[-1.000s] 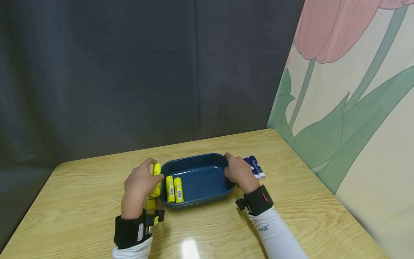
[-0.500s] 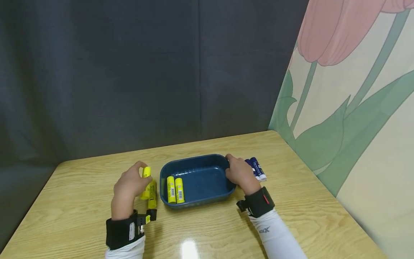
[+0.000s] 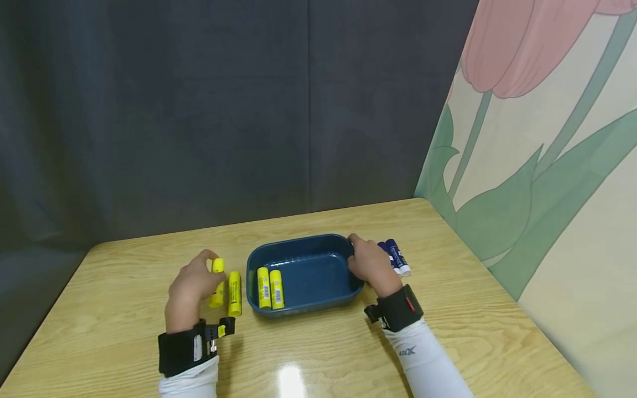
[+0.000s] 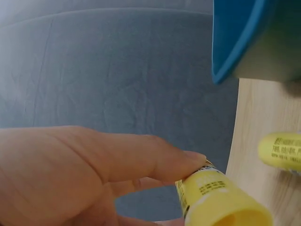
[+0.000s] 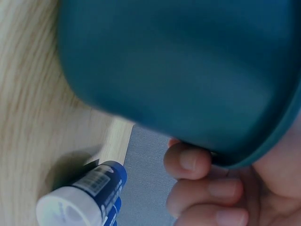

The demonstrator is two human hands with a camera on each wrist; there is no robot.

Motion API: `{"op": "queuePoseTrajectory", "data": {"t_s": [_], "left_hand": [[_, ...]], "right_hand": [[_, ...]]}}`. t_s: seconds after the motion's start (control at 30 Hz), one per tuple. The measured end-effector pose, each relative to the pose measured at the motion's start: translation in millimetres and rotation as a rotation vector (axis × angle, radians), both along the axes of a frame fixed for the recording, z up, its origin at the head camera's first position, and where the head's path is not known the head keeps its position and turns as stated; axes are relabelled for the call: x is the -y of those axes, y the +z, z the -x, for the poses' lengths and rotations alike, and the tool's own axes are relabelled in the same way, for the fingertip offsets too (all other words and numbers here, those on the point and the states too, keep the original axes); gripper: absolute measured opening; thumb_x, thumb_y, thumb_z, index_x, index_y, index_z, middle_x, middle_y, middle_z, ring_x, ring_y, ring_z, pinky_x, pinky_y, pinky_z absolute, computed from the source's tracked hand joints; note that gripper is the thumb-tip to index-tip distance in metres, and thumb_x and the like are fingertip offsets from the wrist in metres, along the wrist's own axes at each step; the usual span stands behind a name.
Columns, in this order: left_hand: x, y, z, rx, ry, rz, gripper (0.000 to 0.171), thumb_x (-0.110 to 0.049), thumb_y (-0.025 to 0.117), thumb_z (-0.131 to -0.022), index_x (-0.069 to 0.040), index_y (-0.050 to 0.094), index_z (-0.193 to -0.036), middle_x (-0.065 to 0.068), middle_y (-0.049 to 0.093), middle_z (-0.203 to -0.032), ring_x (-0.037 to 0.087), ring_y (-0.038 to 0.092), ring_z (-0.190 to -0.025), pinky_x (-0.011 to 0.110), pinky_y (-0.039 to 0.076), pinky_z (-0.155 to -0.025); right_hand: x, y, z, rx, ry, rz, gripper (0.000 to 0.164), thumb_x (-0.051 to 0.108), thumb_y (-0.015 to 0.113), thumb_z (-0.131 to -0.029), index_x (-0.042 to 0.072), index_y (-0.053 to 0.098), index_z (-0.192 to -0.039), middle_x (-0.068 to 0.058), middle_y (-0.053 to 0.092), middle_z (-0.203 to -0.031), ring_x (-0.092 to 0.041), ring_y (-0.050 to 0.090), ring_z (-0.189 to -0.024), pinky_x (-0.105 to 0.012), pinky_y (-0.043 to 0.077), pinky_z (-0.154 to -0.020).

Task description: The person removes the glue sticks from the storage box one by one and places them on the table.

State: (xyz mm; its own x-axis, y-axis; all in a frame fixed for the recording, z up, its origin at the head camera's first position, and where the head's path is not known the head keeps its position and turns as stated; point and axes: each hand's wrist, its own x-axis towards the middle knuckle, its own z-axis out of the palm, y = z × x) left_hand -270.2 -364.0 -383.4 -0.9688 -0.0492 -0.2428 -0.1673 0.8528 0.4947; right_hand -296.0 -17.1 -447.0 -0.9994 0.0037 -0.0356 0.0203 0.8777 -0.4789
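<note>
My left hand pinches a yellow glue stick between thumb and fingers, left of the dark blue dish. In the left wrist view the glue stick's hollow end faces the camera. A second yellow glue stick lies on the table between that hand and the dish. Two more yellow glue sticks lie side by side in the dish's left end. My right hand grips the dish's right end; the right wrist view shows its curled fingers at the rim.
Just right of my right hand, two dark blue glue sticks with white ends lie together on the wooden table. A dark curtain hangs behind the table. The wall with a painted tulip stands along the right side.
My left hand has moved left with its yellow glue stick, away from the dish's left end and past the glue stick on the table. My right hand keeps its hold on the dish.
</note>
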Motion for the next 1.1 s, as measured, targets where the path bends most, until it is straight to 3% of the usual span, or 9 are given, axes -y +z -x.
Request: {"op": "queuePoseTrajectory", "data": {"t_s": [0.23, 1.1], "left_hand": [[5, -4.1, 0.5, 0.032, 0.024, -0.018, 0.053, -0.018, 0.056, -0.097, -0.003, 0.037, -0.144, 0.033, 0.051, -0.131, 0.036, 0.054, -0.093, 0.039, 0.045, -0.071], [7, -27.7, 6.9, 0.106, 0.065, -0.049, 0.049, -0.011, 0.052, -0.095, 0.002, 0.039, -0.141, 0.033, 0.052, -0.127, 0.04, 0.054, -0.096, 0.043, 0.048, -0.074]], "right_hand": [[1, 0.4, 0.4, 0.007, -0.005, 0.001, 0.052, 0.008, 0.057, -0.092, 0.006, 0.049, -0.144, -0.022, 0.064, -0.12, -0.028, 0.059, -0.078, -0.032, 0.044, -0.054], [0, -0.8, -1.1, 0.015, -0.004, -0.006, 0.053, 0.009, 0.057, -0.092, 0.007, 0.049, -0.144, -0.024, 0.063, -0.126, -0.029, 0.06, -0.083, -0.035, 0.048, -0.06]]}}
